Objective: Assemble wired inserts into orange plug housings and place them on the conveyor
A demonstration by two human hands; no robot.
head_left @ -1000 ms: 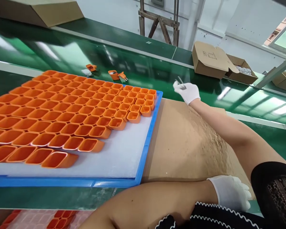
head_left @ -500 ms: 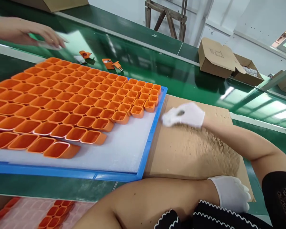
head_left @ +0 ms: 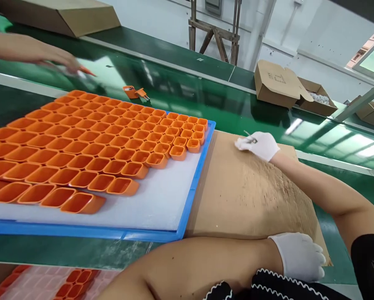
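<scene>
Head view | right hand (head_left: 258, 144), gloved, centre-right, pinched shut on small metal pins (head_left: 248, 136) over cardboard sheet (head_left: 243, 191) | left hand (head_left: 299, 256), gloved, lower right, loosely curled, holding nothing, at sheet's near edge | orange shells (head_left: 96, 146) in blue tray (head_left: 187, 208), left | co-worker's hand (head_left: 49, 56), upper left.

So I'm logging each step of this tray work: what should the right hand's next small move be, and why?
Probably carry the right hand left to the open end of the orange housings on the blue tray. Its fingers pinch small metal pins over the cardboard sheet, apart from the tray, and the nearest housings look empty.
</scene>
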